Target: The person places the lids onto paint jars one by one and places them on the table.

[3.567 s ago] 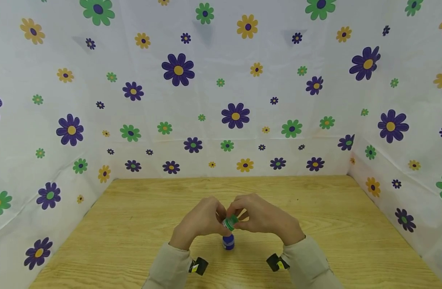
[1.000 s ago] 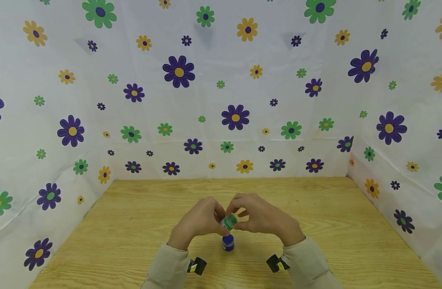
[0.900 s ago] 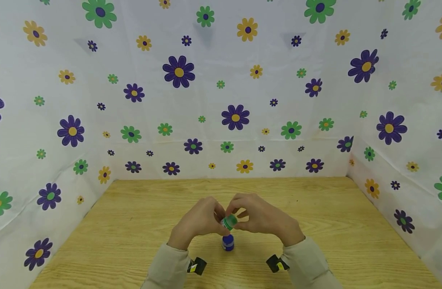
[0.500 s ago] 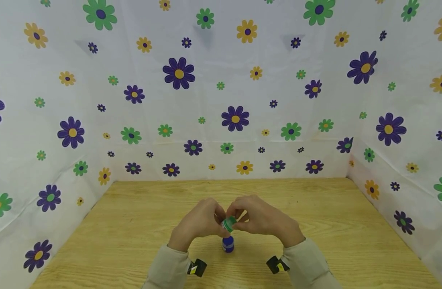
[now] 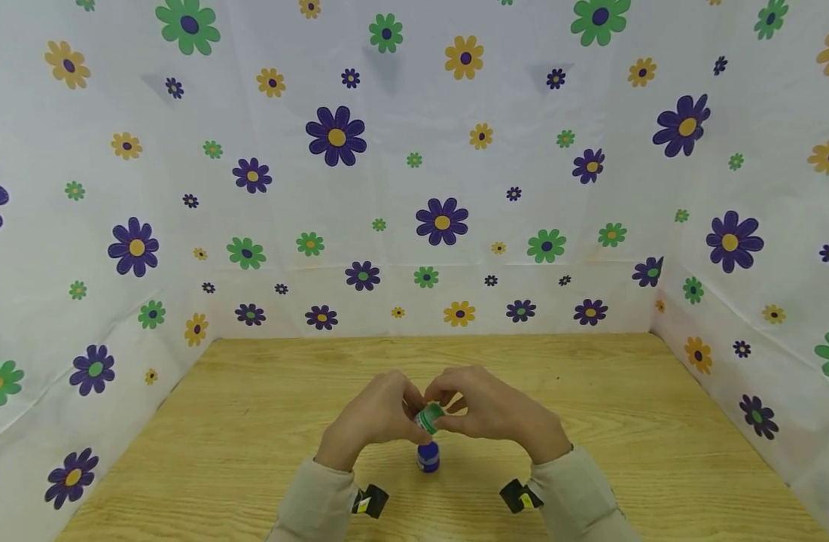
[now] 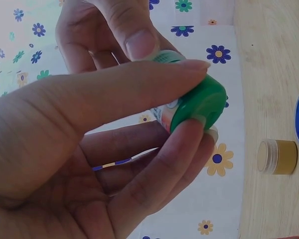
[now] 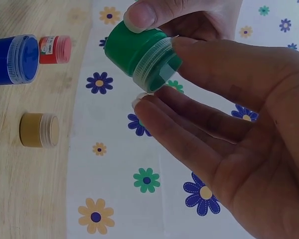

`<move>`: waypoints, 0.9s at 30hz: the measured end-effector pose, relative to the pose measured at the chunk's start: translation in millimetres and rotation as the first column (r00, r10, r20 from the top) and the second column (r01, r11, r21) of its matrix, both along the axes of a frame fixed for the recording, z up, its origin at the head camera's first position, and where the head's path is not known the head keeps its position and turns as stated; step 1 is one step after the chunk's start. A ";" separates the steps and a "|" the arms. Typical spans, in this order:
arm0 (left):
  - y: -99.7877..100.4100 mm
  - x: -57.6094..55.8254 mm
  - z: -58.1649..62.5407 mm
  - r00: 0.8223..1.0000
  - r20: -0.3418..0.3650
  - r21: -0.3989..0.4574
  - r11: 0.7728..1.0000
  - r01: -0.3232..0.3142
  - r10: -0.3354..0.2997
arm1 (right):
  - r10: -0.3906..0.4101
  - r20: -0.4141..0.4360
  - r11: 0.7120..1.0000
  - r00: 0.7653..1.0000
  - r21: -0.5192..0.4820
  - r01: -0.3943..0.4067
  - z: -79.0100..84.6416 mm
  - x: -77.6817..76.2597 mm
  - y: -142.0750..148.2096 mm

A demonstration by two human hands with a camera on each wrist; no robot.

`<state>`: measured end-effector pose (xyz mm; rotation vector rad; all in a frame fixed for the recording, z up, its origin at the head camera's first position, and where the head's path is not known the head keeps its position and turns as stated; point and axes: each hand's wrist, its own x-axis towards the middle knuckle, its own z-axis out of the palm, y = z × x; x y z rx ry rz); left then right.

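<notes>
My left hand (image 5: pixel 380 410) holds a small green paint jar (image 7: pixel 132 50) with a clear screw lid (image 7: pixel 158 63), tilted and raised above the table. Its thumb and fingers grip the green body in the left wrist view. My right hand (image 5: pixel 485 403) is at the lid end, thumb on the lid's rim and fingertips at the opposite edge; the other fingers are loosely bent. The lid is on the jar. Below the hands a blue paint jar (image 5: pixel 428 457) stands on the table.
A yellow-ochre jar (image 7: pixel 39 130) and a red jar (image 7: pixel 55 50) stand near the blue one in the right wrist view. The wooden table (image 5: pixel 285 384) is enclosed by white flower-patterned cloth (image 5: pixel 400 188) at the back and sides.
The right thumb and fingers have shifted slightly round the lid, from apart to closer against it. The left hand stays in place with the green jar. The blue jar has not moved.
</notes>
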<state>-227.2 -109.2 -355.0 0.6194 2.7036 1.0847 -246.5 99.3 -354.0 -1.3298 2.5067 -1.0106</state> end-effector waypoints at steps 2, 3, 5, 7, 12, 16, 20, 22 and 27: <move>0.0 0.3 0.2 1.000 0.001 0.001 1.000 -0.004 0.004 | -0.004 -0.013 1.000 1.000 0.001 0.004 0.1 0.1 0.0; -0.1 0.4 0.6 1.000 0.002 0.000 1.000 -0.008 0.008 | -0.008 -0.018 1.000 1.000 0.002 0.008 0.1 0.2 0.0; -0.2 0.6 0.6 1.000 0.004 0.001 1.000 -0.006 0.006 | -0.013 -0.018 1.000 1.000 0.002 0.013 0.2 0.5 0.0; -0.2 0.6 0.8 1.000 0.003 0.000 1.000 -0.006 0.006 | -0.015 -0.016 1.000 1.000 0.001 0.015 0.2 0.8 -0.1; -0.5 0.1 0.9 1.000 0.002 -0.008 1.000 -0.006 0.006 | -0.012 -0.012 1.000 1.000 -0.006 0.012 0.4 1.3 -0.4; -1.4 -0.6 0.3 1.000 0.002 -0.003 1.000 -0.002 0.002 | -0.003 -0.022 1.000 1.000 -0.010 0.003 0.7 1.5 -0.4; -1.7 -0.8 -0.4 1.000 0.000 0.004 1.000 0.003 -0.003 | 0.005 -0.035 1.000 0.999 -0.007 -0.006 0.3 1.3 -0.4; -1.6 -0.8 -0.6 1.000 0.001 0.006 1.000 0.005 -0.005 | 0.007 -0.040 1.000 0.999 -0.006 -0.008 0.1 1.1 -0.5; -0.9 -0.4 0.3 1.000 0.006 0.012 1.000 0.007 -0.007 | 0.011 -0.036 1.000 0.999 -0.011 -0.012 0.1 0.8 -0.7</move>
